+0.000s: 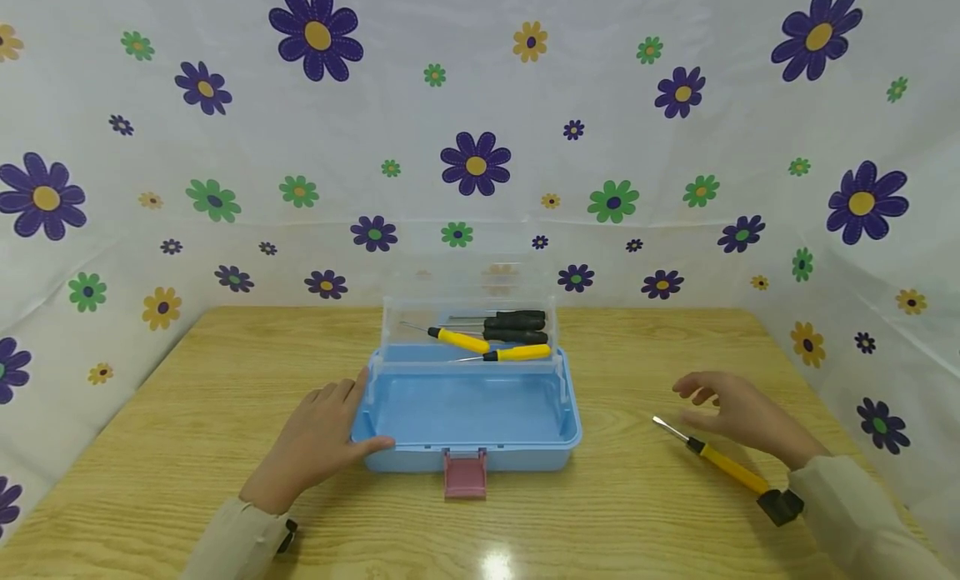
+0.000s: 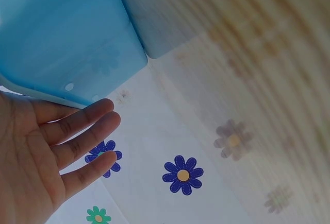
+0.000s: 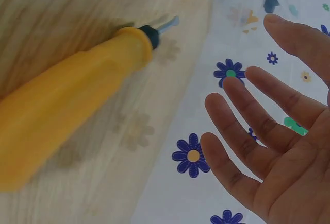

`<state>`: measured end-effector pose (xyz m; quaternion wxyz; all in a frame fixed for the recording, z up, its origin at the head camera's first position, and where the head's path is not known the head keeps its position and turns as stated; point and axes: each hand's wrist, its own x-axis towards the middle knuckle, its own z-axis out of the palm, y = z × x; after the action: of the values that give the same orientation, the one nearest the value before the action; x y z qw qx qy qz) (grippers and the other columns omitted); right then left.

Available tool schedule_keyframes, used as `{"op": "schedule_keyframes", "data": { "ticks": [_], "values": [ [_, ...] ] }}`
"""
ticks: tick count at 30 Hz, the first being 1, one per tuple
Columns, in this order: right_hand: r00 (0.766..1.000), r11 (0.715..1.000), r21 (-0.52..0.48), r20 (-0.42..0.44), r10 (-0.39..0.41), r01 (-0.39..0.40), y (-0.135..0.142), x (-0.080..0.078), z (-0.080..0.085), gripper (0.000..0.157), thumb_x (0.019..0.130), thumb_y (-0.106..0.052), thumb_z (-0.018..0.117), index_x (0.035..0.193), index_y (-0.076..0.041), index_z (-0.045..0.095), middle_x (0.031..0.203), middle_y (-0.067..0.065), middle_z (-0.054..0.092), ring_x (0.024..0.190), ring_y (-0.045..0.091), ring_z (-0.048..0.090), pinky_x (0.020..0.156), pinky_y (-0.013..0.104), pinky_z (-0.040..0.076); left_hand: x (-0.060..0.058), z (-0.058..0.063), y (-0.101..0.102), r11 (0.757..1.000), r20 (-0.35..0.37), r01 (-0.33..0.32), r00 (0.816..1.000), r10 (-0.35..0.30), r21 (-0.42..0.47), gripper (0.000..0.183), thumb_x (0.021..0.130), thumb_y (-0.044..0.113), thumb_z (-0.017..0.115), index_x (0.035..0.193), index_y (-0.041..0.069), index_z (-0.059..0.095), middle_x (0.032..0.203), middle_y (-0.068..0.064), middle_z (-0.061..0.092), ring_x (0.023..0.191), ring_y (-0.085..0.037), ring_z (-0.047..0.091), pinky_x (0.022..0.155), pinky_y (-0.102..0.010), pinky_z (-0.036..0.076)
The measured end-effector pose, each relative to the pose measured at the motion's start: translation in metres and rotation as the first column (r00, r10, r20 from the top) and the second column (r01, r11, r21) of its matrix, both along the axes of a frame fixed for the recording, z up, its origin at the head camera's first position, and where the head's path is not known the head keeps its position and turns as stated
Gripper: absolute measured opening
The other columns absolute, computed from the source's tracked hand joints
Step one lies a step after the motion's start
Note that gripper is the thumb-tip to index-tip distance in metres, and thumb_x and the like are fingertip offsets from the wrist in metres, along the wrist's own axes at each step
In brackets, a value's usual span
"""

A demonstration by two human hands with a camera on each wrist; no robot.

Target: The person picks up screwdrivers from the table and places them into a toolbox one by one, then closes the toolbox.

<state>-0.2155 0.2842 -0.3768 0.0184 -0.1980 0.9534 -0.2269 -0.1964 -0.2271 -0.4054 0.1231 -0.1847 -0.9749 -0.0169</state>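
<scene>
Three flowered walls [image 1: 475, 165], wooden table [image 1: 615, 505]; left hand [image 1: 318, 428] touching box [image 1: 532, 458], right hand [image 1: 741, 410] near screwdriver [image 1: 731, 469], both unclenched.

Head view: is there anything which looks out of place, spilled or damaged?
One yellow-handled screwdriver lies on the wooden table, right of the blue plastic toolbox. It looks left out, since five others, black and yellow, rest in the clear plastic tray. No spill or damage shows.

Toolbox [image 1: 536, 459] on table [image 1: 600, 522], screwdrivers [image 1: 521, 352] in tray [image 1: 393, 347] at its back, loose screwdriver [image 1: 731, 467] to its right
</scene>
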Motion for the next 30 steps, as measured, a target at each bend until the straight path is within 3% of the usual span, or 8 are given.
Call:
{"op": "schedule_keyframes", "data": {
  "ticks": [9, 18, 30],
  "values": [
    [0.992, 1.0, 0.021, 0.123, 0.005, -0.008, 0.004, 0.002, -0.009, 0.035, 0.081, -0.022, 0.072, 0.107, 0.0, 0.063, 0.104, 0.014, 0.066, 0.087, 0.021, 0.061, 0.074, 0.039, 0.053, 0.0, 0.0, 0.0, 1.0, 0.001, 0.003, 1.0, -0.003, 0.001, 0.104, 0.076, 0.069, 0.058, 0.141, -0.008, 0.035, 0.118, -0.021, 0.06, 0.108, -0.035, 0.059, 0.094, -0.052, 0.047],
    [0.976, 0.999, 0.029, 0.214, 0.035, -0.042, 0.014, 0.002, -0.02, 0.022, 0.078, -0.014, 0.075, 0.094, -0.005, 0.065, 0.084, 0.001, 0.063, 0.075, 0.012, 0.06, 0.065, 0.025, 0.051, 0.0, 0.001, 0.0, 1.0, 0.006, 0.001, 1.0, -0.001, 0.004, 0.103, 0.076, 0.069, 0.058, 0.141, -0.007, 0.034, 0.118, -0.021, 0.06, 0.108, -0.034, 0.059, 0.094, -0.052, 0.047],
    [0.968, 0.996, 0.013, 0.234, 0.086, -0.092, 0.011, -0.002, -0.023, 0.009, 0.078, -0.01, 0.073, 0.084, -0.011, 0.067, 0.082, -0.002, 0.065, 0.074, 0.006, 0.057, 0.064, 0.023, 0.049, 0.0, 0.0, -0.001, 1.0, 0.022, -0.007, 1.0, 0.007, 0.0, 0.104, 0.076, 0.07, 0.058, 0.142, -0.007, 0.033, 0.121, -0.021, 0.059, 0.111, -0.035, 0.058, 0.096, -0.052, 0.046]
  ]
}}
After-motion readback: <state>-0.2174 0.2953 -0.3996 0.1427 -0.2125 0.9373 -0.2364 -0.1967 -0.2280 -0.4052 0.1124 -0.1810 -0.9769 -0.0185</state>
